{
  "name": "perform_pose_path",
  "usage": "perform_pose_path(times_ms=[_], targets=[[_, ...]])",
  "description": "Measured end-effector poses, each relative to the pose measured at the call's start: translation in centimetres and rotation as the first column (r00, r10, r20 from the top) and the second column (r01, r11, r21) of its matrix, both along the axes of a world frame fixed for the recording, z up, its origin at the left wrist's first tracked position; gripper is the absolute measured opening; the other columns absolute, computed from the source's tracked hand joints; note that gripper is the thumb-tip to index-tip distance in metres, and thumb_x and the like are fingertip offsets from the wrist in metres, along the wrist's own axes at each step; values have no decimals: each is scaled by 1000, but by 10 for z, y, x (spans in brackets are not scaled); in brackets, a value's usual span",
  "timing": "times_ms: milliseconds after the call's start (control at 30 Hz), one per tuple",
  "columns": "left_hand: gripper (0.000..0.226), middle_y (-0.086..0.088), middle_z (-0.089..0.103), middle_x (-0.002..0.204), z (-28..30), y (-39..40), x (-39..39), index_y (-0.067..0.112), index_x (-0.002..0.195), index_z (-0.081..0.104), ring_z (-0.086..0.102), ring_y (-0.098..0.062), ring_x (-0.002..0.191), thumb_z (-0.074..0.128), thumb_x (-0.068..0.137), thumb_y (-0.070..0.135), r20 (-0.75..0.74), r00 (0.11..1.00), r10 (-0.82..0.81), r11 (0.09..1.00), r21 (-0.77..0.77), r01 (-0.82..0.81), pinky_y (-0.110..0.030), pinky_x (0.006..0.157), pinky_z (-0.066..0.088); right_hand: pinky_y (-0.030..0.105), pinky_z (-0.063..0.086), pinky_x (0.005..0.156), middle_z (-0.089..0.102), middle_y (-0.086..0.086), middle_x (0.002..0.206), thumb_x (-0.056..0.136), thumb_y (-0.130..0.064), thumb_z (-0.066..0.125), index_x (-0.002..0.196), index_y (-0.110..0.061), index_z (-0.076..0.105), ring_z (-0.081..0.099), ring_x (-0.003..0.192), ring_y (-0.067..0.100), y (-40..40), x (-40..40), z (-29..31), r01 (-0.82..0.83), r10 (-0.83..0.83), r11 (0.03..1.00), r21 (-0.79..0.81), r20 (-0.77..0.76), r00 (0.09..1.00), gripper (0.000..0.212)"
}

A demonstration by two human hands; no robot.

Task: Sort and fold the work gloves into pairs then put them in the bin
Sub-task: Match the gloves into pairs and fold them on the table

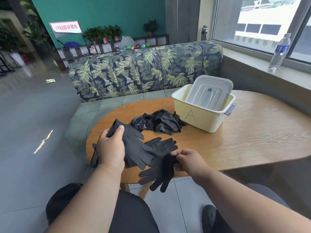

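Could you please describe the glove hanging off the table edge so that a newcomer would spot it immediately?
Start at the wooden table and find its near edge. The right hand pinches a plain black glove there. Unlike the others, its fingers dangle below the tabletop.

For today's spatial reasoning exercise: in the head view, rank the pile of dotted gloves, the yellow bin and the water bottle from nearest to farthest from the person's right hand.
Measured from the right hand:
1. Pile of dotted gloves, on the table beyond the hand, slightly left.
2. Yellow bin, marked A, farther back on the table, beside the pile.
3. Water bottle, on the windowsill, far right.
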State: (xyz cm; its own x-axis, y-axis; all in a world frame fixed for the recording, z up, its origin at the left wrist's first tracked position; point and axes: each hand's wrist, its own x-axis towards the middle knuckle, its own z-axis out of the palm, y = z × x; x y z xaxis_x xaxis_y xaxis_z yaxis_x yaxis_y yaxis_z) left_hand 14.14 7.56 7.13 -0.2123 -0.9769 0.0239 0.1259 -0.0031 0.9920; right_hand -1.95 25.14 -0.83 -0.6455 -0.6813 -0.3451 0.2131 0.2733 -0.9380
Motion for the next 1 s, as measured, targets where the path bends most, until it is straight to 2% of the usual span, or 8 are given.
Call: perform_pose_path(times_ms=[167, 333, 433, 533, 667, 767, 900, 1000], targets=[[25, 9, 74, 91, 11, -15, 16, 29, 98, 73, 66, -15, 86, 76, 79, 44, -63, 993, 98, 995, 30, -96, -38, 81, 52, 34, 61, 76, 73, 13, 89, 104, -1, 48, 114, -7, 74, 68, 73, 19, -29, 24, 36, -149, 157, 973, -178, 29, 987, 29], [12, 5, 59, 76, 16, -18, 23, 25, 82, 65, 51, -18, 74, 72, 89, 31, -82, 989, 126, 992, 4, -126, -34, 68, 40, 34, 64, 78, 71, 13, 87, 105, 1, 48, 117, -4, 74, 68, 74, 20, -40, 22, 42, -43, 106, 941, -334, 175, 979, 29], [12, 6, 61, 77, 11, -15, 21, 25, 85, 67, 52, -18, 73, 73, 87, 35, -60, 993, 99, 995, -18, -100, -34, 69, 42, 32, 58, 70, 71, 12, 84, 102, 5, 45, 109, -5, 77, 66, 70, 20, -24, 10, 16, 6, 12, 983, -186, 100, 995, 34], [10, 10, 65, 78, 2, -6, 12, 28, 86, 66, 56, -13, 72, 73, 91, 33, 49, 997, 52, 998, -31, -50, -31, 67, 45, 45, 65, 78, 77, 13, 87, 97, 2, 49, 97, -15, 81, 69, 72, 25, -1, -3, -22, 56, -48, 996, 76, -102, 994, 36], [10, 4, 72, 80, -16, 17, -11, 29, 87, 65, 67, -23, 76, 73, 90, 36, 264, 965, -9, 995, -90, 34, -37, 68, 53, 51, 64, 82, 78, 9, 84, 95, 1, 50, 95, -19, 80, 71, 72, 24, 10, -8, -30, 88, -62, 986, 143, -179, 982, 36], [8, 11, 71, 88, -33, 46, -32, 30, 94, 64, 67, -9, 82, 72, 92, 33, 418, 902, -112, 978, -114, 175, -27, 67, 48, 49, 63, 84, 77, 11, 85, 97, -1, 51, 96, -17, 80, 70, 73, 22, 11, -8, -27, 85, -68, 990, 110, -151, 986, 33], [40, 9, 71, 122, -64, 88, -53, 26, 133, 63, 64, 10, 104, 71, 94, 27, 388, 708, -590, 787, 79, 612, -12, 91, 48, 56, 62, 86, 78, 21, 91, 99, -22, 59, 95, -1, 78, 76, 85, 39, 13, -15, -28, 98, -98, 995, 28, -8, 995, 28], [38, 12, 69, 123, -73, 92, -47, 23, 133, 65, 60, 18, 106, 62, 96, 15, 497, 636, -590, 739, 18, 673, -8, 97, 47, 50, 64, 81, 79, 17, 90, 101, -43, 54, 97, -3, 76, 76, 83, 40, 10, -20, -26, 159, -161, 986, 56, 40, 986, 46]])
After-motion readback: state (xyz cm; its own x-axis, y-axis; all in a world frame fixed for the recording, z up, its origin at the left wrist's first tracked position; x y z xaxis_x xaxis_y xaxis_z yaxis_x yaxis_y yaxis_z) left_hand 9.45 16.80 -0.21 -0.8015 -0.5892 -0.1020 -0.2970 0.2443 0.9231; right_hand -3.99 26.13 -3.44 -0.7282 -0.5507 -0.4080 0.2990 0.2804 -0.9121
